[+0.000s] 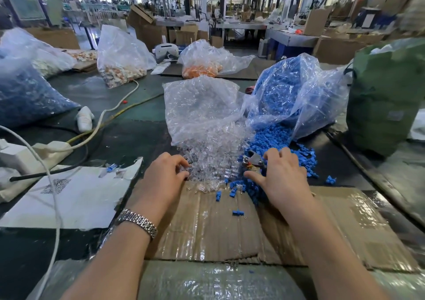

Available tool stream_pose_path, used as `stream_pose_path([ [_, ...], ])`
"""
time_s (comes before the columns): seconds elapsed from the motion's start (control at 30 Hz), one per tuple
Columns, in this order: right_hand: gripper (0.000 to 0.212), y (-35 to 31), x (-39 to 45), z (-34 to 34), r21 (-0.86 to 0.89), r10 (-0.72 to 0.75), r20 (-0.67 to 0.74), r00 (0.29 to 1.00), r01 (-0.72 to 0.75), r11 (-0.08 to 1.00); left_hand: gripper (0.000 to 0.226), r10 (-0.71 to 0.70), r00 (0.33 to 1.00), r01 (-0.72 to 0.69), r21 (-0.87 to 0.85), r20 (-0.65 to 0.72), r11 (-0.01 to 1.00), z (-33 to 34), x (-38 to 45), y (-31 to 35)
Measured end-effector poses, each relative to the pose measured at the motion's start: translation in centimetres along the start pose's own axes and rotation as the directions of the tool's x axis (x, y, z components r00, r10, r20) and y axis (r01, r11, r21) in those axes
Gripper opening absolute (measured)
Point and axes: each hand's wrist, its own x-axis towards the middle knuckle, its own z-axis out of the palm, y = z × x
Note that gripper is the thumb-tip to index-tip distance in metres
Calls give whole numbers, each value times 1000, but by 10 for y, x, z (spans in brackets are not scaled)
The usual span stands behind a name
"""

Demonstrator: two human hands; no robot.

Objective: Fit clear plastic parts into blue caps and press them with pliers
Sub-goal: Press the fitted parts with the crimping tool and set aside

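Clear plastic parts (208, 159) spilled in a heap from a clear bag (202, 109), mid-table, onto the cardboard sheet's (207, 226) far edge. Blue caps (273, 138) poured from a second bag (299, 95) just right of them, piles touching. Left hand (164, 176) curled at the clear heap, fingertips pinching a clear piece. Right hand (284, 176) spread, fingers relaxed, laid over the pliers (253, 160) on the blue pile; grip not evident. Stray caps on cardboard. Metal watch (138, 222) on left wrist.
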Motion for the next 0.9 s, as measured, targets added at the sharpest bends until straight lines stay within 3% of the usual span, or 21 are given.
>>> stream_pose_path([
  [0.07, 37, 0, -2, -4, 94, -161, -40, 986, 164, 982, 8, 3, 999, -3, -21, -32, 1000, -1, 1, -3],
  [0.13, 15, -5, -5, -5, 104, -349, 22, 937, 345, 933, 9, 12, 999, -13, -24, -44, 1000, -1, 1, -5],
  [0.27, 14, -12, -9, 5, 44, -486, 154, 861, 485, 873, 12, -14, 998, 9, -86, -63, 996, -3, -1, -7],
  [0.5, 8, -14, -9, 10, 51, -492, 106, 864, 490, 870, 14, -94, 994, 106, -336, 52, 936, -14, -9, 8],
  [0.6, 2, -14, -9, 9, 166, -461, 42, 887, 448, 878, 11, -115, 985, 157, -395, 127, 905, -21, -11, 15],
  [0.7, 18, -13, -10, 6, 310, -428, -31, 903, 416, 855, 6, -143, 954, 254, -466, 262, 847, -27, -9, 21],
  [0.77, 17, -12, -11, 4, 430, -380, -80, 922, 376, 821, 8, -138, 938, 293, -513, 318, 807, -31, -8, 26],
  [0.9, 9, -14, -9, 5, 619, -265, -47, 963, 236, 749, 4, -142, 921, 344, -587, 363, 733, -35, -5, 38],
])
